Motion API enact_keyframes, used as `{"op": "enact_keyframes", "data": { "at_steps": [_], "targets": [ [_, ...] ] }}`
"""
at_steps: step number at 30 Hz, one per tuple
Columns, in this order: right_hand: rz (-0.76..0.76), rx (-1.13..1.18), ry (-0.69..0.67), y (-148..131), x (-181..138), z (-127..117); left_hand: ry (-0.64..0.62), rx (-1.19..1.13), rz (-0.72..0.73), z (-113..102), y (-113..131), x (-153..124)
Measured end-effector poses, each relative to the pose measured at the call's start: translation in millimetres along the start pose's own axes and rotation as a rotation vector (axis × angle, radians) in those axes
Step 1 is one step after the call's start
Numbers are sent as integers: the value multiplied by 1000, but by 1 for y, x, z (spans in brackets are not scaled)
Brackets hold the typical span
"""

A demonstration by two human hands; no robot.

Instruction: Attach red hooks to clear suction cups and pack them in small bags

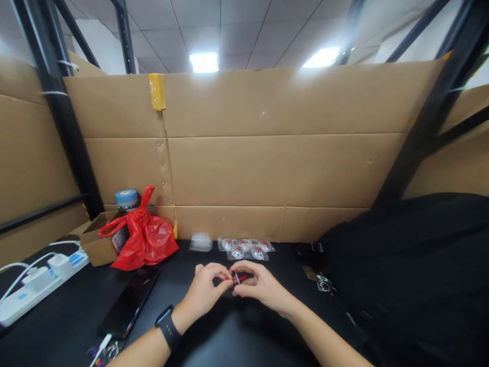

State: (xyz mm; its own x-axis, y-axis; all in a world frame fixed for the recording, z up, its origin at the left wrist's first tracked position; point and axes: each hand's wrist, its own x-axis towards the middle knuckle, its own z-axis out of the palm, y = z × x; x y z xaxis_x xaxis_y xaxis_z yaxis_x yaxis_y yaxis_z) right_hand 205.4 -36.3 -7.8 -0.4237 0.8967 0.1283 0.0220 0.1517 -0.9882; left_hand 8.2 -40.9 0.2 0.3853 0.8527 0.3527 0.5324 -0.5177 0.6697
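Two of your hands meet above the black tabletop (225, 344). Your left hand (202, 289) pinches a small red-and-silver item (238, 278) between thumb and fingertips; your right hand (263, 286) grips its other side, fingers curled. To the left of your left hand lies a dark phone (130, 303). Just beyond both hands sit clear packets (248, 248) with red spots; behind them stands a cardboard wall (267, 173).

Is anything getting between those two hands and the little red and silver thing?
Nothing visible does: the left hand and right hand both have fingertips at the small piece, partly hiding it. The clear packets with red bits lie beyond the hands, not in between.
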Motion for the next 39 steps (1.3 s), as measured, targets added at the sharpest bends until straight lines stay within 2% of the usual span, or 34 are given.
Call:
{"op": "enact_keyframes", "data": {
  "at_steps": [4, 9, 12, 16, 19, 25, 29, 32, 34, 35, 39],
  "targets": [
    [-16, -132, 33, -2, 0, -6, -27, 190, 85, -11, -20, 6],
    [-8, -201, 94, 1, 1, -12, 26, 484, -20, -35, -72, 17],
    [-18, -210, 97, 2, 1, -15, -6, 528, -65, -42, -96, 20],
    [-7, -189, 66, 1, 2, -19, -22, 545, -86, -40, -108, 22],
    [-7, -174, 75, 1, 2, -22, 22, 552, -58, -38, -107, 22],
    [-24, -192, 124, 0, 2, -26, 213, 535, 55, -45, -90, 22],
    [-49, -198, 177, -5, 2, -30, 288, 422, 190, -45, -77, 22],
    [-64, -206, 209, -10, 1, -34, 329, 292, 216, -36, -64, 19],
    [-73, -220, 212, -12, 1, -35, 294, 251, 225, -28, -52, 16],
    [-80, -228, 211, -12, 1, -36, 237, 254, 245, -23, -46, 14],
    [-89, -337, 166, -11, 0, -40, -88, 311, 326, -9, -21, 8]
  ]
}}
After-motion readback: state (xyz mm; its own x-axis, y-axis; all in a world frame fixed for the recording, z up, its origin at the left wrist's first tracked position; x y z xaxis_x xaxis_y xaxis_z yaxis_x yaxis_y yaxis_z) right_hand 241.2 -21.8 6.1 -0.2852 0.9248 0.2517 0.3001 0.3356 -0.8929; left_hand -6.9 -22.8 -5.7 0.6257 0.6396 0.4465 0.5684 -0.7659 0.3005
